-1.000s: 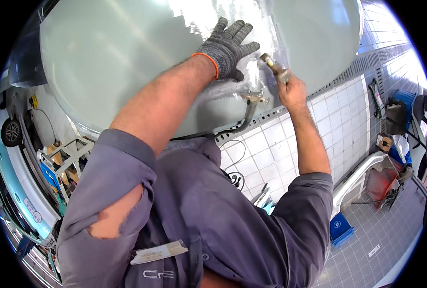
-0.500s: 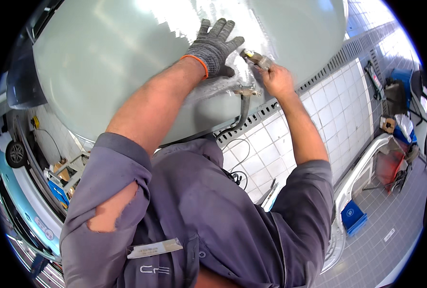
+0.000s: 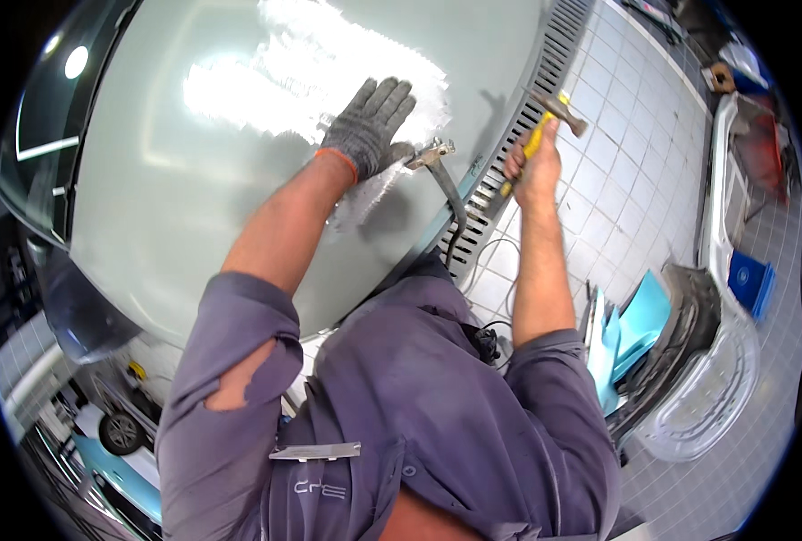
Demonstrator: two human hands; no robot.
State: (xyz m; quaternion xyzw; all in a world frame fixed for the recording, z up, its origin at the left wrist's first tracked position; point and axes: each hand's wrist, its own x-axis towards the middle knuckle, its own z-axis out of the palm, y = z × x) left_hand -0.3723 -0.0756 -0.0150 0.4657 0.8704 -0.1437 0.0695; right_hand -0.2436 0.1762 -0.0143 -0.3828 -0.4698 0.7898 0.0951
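Note:
A pale grey-green car hood (image 3: 167, 234) spreads in front of me, with a bright, bare-looking patch (image 3: 302, 63) across its middle. My left hand (image 3: 367, 131), in a grey knitted glove with an orange cuff, lies flat at the lower edge of this patch, its fingers stretched forward. In my bare right hand (image 3: 539, 171) is a hammer (image 3: 533, 142), gripped by its yellow handle, its metal head raised past the hood's right edge. Beside my left thumb, a metal clamp (image 3: 430, 153) sits on the hood, and a dark curved cable or bar runs from it over the edge.
White floor tiles (image 3: 604, 171) and a slotted grate-like strip (image 3: 559, 45) run along the hood's right side. Turquoise panels (image 3: 631, 325), a silver curved frame (image 3: 703, 406) and a blue box (image 3: 751, 284) stand at right. A thin cable (image 3: 482, 261) loops near my waist.
My right hand has swung the hammer away from the hood to the right, lifting it off the patch. My left hand stays flat on the hood, its fingers closer together. The whole view has shifted.

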